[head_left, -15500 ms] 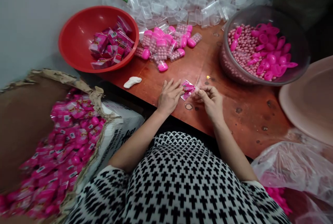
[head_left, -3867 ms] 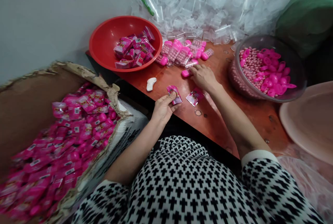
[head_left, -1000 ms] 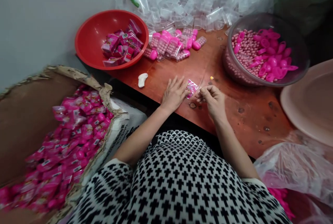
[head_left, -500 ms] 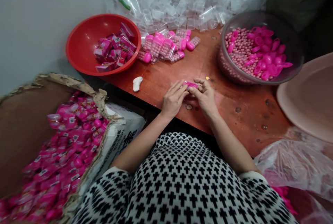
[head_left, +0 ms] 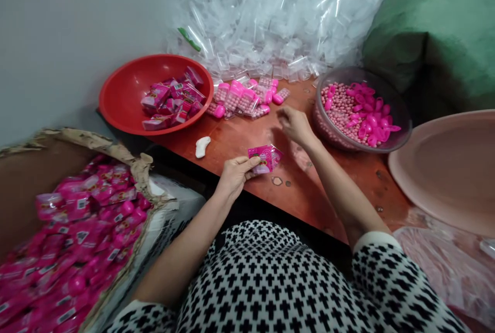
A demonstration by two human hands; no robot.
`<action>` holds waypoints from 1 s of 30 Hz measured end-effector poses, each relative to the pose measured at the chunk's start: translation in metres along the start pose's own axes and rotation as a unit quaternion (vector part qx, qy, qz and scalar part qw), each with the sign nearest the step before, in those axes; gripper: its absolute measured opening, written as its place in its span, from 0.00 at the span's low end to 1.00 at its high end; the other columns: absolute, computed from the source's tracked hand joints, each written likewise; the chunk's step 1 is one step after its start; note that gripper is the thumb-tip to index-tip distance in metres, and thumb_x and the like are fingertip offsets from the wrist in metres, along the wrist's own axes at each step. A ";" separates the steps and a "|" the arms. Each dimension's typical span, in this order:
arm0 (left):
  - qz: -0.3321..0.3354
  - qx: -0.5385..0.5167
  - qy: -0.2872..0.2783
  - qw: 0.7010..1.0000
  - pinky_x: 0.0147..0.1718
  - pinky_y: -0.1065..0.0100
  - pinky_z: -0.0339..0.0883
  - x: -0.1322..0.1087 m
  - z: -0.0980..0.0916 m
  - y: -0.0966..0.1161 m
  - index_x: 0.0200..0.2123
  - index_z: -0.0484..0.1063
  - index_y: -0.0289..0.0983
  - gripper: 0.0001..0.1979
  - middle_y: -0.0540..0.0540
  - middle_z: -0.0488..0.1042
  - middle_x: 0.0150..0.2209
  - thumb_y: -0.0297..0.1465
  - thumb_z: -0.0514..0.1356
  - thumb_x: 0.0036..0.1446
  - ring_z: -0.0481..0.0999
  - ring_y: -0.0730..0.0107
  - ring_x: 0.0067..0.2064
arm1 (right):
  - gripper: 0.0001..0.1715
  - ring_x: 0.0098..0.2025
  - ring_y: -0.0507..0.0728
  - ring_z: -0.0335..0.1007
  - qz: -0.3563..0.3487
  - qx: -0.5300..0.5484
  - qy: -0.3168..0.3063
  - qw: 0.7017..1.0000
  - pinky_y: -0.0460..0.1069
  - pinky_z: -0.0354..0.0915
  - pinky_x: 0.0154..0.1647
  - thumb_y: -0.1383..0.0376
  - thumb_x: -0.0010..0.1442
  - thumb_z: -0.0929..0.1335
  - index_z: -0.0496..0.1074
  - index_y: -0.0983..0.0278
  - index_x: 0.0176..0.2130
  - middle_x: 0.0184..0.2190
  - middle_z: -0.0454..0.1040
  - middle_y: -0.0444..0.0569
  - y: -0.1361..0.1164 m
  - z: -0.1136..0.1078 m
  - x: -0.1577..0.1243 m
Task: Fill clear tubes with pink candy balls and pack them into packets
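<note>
A small pink printed packet is pinched between the thumb and fingers of my left hand, low over the front edge of the table. Its clear end points to the right. My right hand hovers farther back, its fingers loosely curved and apart, with nothing visible in them. Just beyond those fingertips lies a pile of clear tubes with pink caps, filled with pink beads. To the right of that hand stands a translucent bowl holding pink beads and pink caps.
At the back left, a red bowl holds pink packets. Clear empty tubes are heaped behind. On the left, a torn carton contains many filled packets. A white scrap and a pinkish basin are nearby.
Both hands were together on the packet. The right hand has let go and moved back toward the capped tubes, while the left keeps the packet, now held flatter. The view has shifted.
</note>
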State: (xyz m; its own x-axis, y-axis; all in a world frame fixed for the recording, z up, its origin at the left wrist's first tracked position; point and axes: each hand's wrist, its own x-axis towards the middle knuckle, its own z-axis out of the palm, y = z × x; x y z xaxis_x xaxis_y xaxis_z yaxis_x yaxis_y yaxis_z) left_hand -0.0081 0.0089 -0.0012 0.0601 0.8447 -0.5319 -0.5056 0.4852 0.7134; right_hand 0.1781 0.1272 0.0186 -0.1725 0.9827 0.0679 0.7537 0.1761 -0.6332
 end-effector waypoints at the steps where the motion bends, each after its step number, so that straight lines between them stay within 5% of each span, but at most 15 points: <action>1: -0.003 -0.015 0.014 1.000 0.26 0.72 0.76 0.000 -0.001 0.001 0.24 0.79 0.29 0.19 0.45 0.79 0.25 0.33 0.79 0.30 0.78 0.72 0.25 | 0.20 0.52 0.62 0.72 -0.004 -0.070 0.028 0.997 0.59 0.64 0.56 0.74 0.62 0.60 0.74 0.67 0.49 0.50 0.77 0.59 0.004 -0.001 0.019; 6: -0.006 -0.083 0.060 0.995 0.24 0.73 0.74 0.003 -0.004 0.008 0.23 0.75 0.31 0.18 0.47 0.79 0.24 0.32 0.78 0.33 0.76 0.74 0.24 | 0.29 0.69 0.73 0.52 -0.017 -0.271 -0.044 0.962 0.71 0.56 0.62 0.76 0.62 0.57 0.66 0.71 0.60 0.69 0.59 0.66 0.028 -0.004 0.091; 9: 0.009 -0.102 0.061 0.993 0.24 0.73 0.73 0.007 -0.005 0.011 0.22 0.73 0.31 0.19 0.47 0.78 0.24 0.33 0.78 0.34 0.76 0.74 0.25 | 0.26 0.66 0.73 0.57 -0.035 -0.315 -0.068 0.946 0.72 0.56 0.60 0.74 0.64 0.56 0.68 0.72 0.57 0.62 0.67 0.69 0.040 -0.001 0.103; 12: 0.019 -0.104 0.068 0.992 0.26 0.73 0.73 0.012 -0.007 0.011 0.20 0.69 0.32 0.21 0.49 0.76 0.22 0.33 0.79 0.33 0.76 0.75 0.25 | 0.18 0.59 0.72 0.65 -0.032 -0.322 -0.024 0.946 0.69 0.56 0.59 0.72 0.64 0.58 0.71 0.71 0.49 0.53 0.73 0.69 0.042 -0.001 0.087; 14: 0.020 -0.098 0.075 0.992 0.25 0.74 0.72 0.016 -0.010 0.010 0.19 0.67 0.33 0.23 0.51 0.74 0.22 0.34 0.79 0.32 0.76 0.75 0.24 | 0.12 0.52 0.69 0.69 -0.013 -0.247 0.017 0.969 0.65 0.61 0.56 0.66 0.64 0.62 0.71 0.68 0.44 0.47 0.76 0.64 0.033 -0.002 0.061; 17: 0.020 -0.086 0.071 0.994 0.23 0.75 0.70 0.018 -0.008 0.007 0.19 0.66 0.33 0.25 0.51 0.73 0.21 0.35 0.80 0.31 0.75 0.76 0.23 | 0.14 0.36 0.59 0.72 0.044 0.052 0.040 0.997 0.56 0.68 0.41 0.55 0.60 0.69 0.70 0.63 0.38 0.32 0.76 0.51 0.006 -0.001 0.009; 20: 0.027 -0.081 0.058 0.995 0.23 0.73 0.72 0.017 0.000 0.004 0.18 0.65 0.33 0.26 0.53 0.71 0.20 0.36 0.80 0.27 0.73 0.77 0.22 | 0.23 0.26 0.52 0.65 0.089 0.329 -0.040 0.939 0.50 0.65 0.29 0.50 0.47 0.77 0.70 0.62 0.33 0.26 0.72 0.44 -0.022 0.008 -0.036; 23: 0.035 -0.071 0.056 0.995 0.25 0.71 0.74 0.013 0.007 0.002 0.18 0.64 0.34 0.27 0.54 0.70 0.19 0.36 0.80 0.25 0.72 0.77 0.22 | 0.25 0.24 0.49 0.59 0.109 0.395 -0.021 0.912 0.47 0.62 0.26 0.56 0.39 0.80 0.65 0.61 0.27 0.22 0.66 0.38 -0.031 0.017 -0.058; 26: 0.030 -0.074 0.069 0.994 0.25 0.71 0.74 0.008 0.006 0.001 0.19 0.66 0.33 0.26 0.53 0.71 0.19 0.37 0.80 0.28 0.72 0.77 0.22 | 0.18 0.25 0.51 0.61 0.110 0.299 0.025 0.948 0.48 0.62 0.29 0.60 0.45 0.76 0.65 0.60 0.29 0.23 0.66 0.39 -0.019 0.020 -0.062; 30: 0.018 -0.103 0.087 0.991 0.26 0.71 0.74 0.003 -0.001 0.003 0.24 0.71 0.33 0.21 0.51 0.74 0.23 0.37 0.78 0.37 0.73 0.76 0.24 | 0.12 0.38 0.62 0.72 0.114 -0.020 0.025 0.993 0.55 0.65 0.40 0.60 0.52 0.73 0.70 0.60 0.35 0.30 0.75 0.48 0.000 0.014 -0.066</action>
State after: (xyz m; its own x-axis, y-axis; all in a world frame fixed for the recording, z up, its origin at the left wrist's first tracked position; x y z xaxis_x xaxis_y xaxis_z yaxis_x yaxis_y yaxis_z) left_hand -0.0100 0.0124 -0.0007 -0.1012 0.7997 -0.5918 -0.6702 0.3848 0.6347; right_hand 0.1805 0.0614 0.0028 0.0372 0.9987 -0.0348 0.7948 -0.0507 -0.6048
